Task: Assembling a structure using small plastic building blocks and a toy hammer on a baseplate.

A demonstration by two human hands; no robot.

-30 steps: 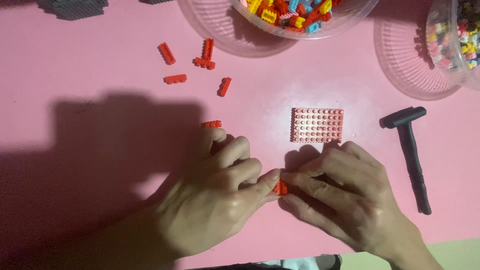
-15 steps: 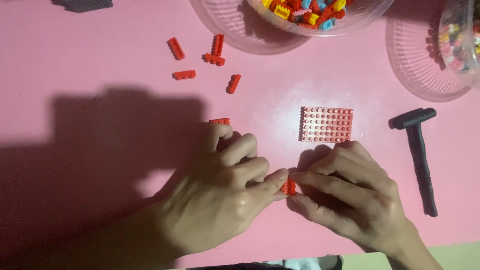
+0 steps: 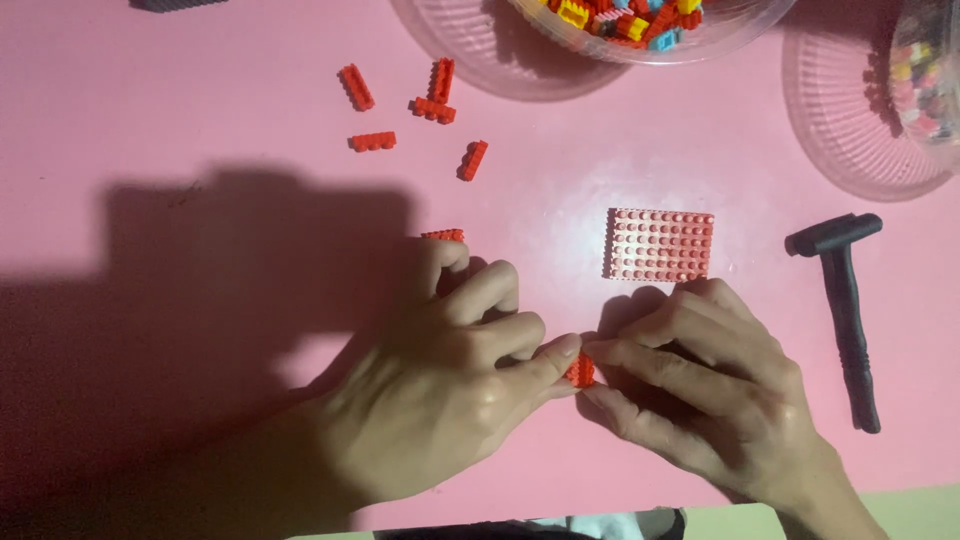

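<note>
Head view: red brick (image 3: 580,372) pinched between left hand (image 3: 450,400), right hand (image 3: 700,385) fingertips.

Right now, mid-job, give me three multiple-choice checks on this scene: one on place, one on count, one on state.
1. The studded plate lies:
A. right of the hammer
B. just beyond the right hand
C. in a bowl

2. Loose red bricks in the far group:
A. two
B. five
C. nine

3. The small red brick is:
A. pinched between both hands
B. lying free
C. on the plate

Answers:
1 B, it sits just past the right hand, left of the hammer.
2 B, five show.
3 A, left hand and right fingertips meet on it.
</note>
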